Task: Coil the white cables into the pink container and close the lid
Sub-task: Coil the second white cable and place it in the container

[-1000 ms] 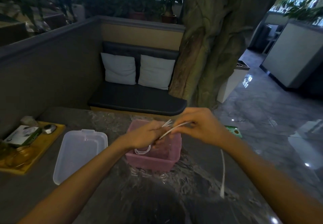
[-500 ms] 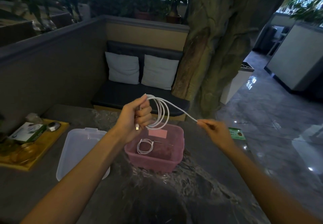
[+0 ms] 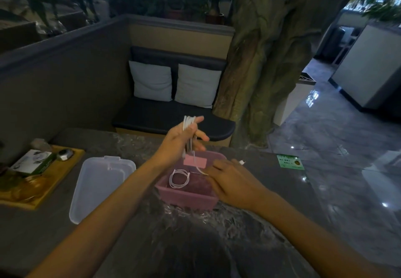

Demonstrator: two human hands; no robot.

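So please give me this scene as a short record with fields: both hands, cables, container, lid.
left hand: raised above the container, gripping a looped white cable
right hand: over the container's right rim, holding that cable's free end
container: pink, open, on the table
coiled cable: lying inside the container
lid: clear, flat on the table, left of the container

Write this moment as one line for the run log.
left hand: holds coiled cable | right hand: cable end | pink container: one coil inside | lid: off
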